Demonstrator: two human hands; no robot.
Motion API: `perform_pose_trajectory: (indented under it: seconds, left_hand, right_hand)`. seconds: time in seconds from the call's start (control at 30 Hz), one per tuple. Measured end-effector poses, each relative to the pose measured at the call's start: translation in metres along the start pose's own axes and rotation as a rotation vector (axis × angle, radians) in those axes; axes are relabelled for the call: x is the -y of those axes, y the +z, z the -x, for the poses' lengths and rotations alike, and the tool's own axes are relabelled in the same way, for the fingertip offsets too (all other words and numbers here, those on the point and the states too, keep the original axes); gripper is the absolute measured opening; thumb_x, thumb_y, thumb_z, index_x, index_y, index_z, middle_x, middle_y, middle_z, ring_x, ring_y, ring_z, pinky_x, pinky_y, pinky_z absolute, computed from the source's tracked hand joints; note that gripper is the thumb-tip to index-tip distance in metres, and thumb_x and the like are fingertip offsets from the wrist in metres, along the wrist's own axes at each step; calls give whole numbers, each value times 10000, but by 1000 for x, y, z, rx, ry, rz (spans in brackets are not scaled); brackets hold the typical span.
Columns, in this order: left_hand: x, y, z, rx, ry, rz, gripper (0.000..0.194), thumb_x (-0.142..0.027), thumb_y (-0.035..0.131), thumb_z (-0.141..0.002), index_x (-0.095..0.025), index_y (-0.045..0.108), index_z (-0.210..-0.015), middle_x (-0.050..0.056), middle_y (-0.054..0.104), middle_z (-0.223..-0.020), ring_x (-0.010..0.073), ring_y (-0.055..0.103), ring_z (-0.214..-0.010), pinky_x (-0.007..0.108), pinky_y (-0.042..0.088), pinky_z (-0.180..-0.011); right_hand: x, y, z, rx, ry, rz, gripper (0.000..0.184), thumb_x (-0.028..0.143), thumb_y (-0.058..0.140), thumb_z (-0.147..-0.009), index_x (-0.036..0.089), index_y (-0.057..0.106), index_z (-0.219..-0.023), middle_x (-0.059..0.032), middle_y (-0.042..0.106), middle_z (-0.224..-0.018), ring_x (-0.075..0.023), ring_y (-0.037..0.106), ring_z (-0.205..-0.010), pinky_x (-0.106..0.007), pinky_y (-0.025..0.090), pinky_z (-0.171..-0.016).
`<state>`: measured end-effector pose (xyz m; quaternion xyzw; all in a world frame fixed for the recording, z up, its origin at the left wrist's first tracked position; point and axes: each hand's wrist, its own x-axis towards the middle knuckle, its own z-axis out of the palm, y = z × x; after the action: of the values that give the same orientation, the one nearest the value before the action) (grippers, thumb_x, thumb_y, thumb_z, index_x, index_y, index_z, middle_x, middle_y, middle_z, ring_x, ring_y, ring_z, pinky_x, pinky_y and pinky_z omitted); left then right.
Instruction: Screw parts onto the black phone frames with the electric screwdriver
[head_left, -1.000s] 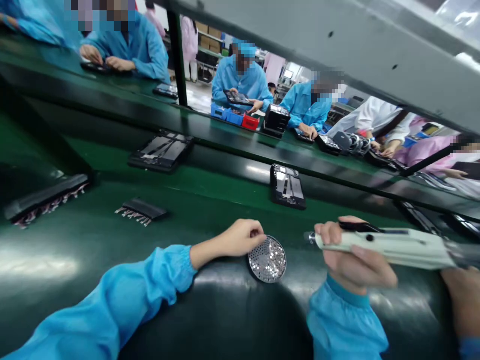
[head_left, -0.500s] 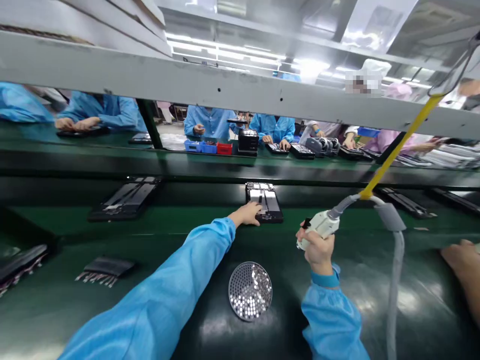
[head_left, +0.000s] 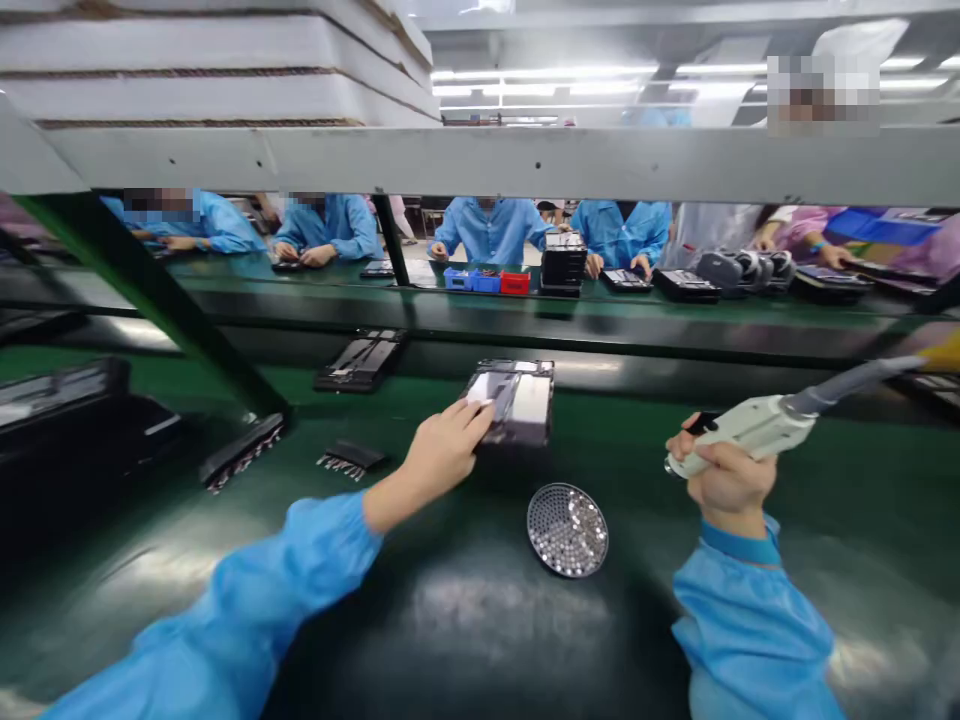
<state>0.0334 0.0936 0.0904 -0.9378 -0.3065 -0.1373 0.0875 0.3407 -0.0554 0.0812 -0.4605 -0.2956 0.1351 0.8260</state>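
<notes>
Green conveyor belt (head_left: 862, 480) under left hand (head_left: 442, 460).

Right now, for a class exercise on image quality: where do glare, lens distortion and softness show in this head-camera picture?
In the head view, overhead light leaves pale glare on the green conveyor belt; the wide lens stretches the blue left sleeve and slants the green upright; the far co-worker looks small and slightly soft.

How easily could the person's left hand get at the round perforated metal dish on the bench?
Probably quite easily: the left hand rests on a dark device casing just beyond the round perforated metal dish, and nothing appears to stand between them.
</notes>
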Motion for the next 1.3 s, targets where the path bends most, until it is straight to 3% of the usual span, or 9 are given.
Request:
perform_pose_trajectory:
  seconds: [0.17,0.23,0.3,0.4,0.53,0.67,0.97,1.17,1.3]
  left_hand:
    - [-21,-19,166,-251,137,-127,524,-86,466,-841,-163,617,-1337,153,616,-1396,349,547,-1331,436,531,-973]
    - [-40,-16,208,-173,119,-98,465,-179,513,-855,-236,655,-1295,111,640,-1376,327,592,-1282,405,538,-931]
    - [-52,-13,227,-63,132,8,383,-342,576,-846,-316,699,-1207,70,700,-1288,313,658,-1178,423,551,-906]
    - [-33,-7,209,-10,155,185,374,-491,594,-834,-354,699,-1166,57,705,-1273,319,644,-1195,520,501,-1036]
    - [59,26,146,-106,-36,123,282,-381,540,-909,-193,674,-1072,173,657,-1306,323,523,-1351,510,455,-1113]
    - [126,67,118,56,-175,5,331,-423,503,-946,-125,581,-1067,208,656,-1275,306,540,-1336,472,486,-1068]
    - [114,66,120,54,-284,-115,324,-424,409,-1014,-176,593,-916,148,715,-1228,285,718,-1065,331,561,-695]
    - [119,68,120,40,-337,37,350,-434,381,-1010,-180,618,-962,133,730,-1198,285,700,-1127,393,594,-787]
    - [118,65,122,-115,-283,159,315,-401,456,-995,-171,670,-969,107,744,-1165,263,694,-1142,417,593,-908]
  right_hand:
    - [16,8,6,49,37,-7,237,259,509,-486,177,639,-667,10,482,-431,-159,447,-382,-320,393,-479]
    - [24,12,10,83,55,-5,312,257,503,-479,179,671,-729,9,483,-431,-161,438,-383,-314,377,-475]
    - [31,17,16,133,69,-9,343,260,495,-468,182,680,-746,6,486,-436,-162,437,-392,-317,378,-480]
    - [33,22,30,251,80,-5,315,258,487,-465,188,662,-718,-3,511,-469,-166,462,-419,-327,395,-498]
    - [25,27,56,380,129,-15,341,252,556,-569,185,696,-873,-8,550,-529,-164,492,-482,-335,429,-542]
    - [10,40,84,434,196,-16,320,272,650,-732,214,682,-1045,17,566,-583,-142,515,-535,-347,481,-621]
    - [-11,71,122,483,266,2,244,160,623,-845,262,686,-1058,35,565,-616,-136,526,-550,-361,516,-647]
    - [-14,71,120,522,278,77,219,210,638,-856,281,696,-1055,31,558,-605,-149,538,-547,-367,520,-629]
    - [-13,74,120,514,307,105,189,242,661,-860,291,701,-1038,30,549,-607,-151,530,-544,-380,515,-639]
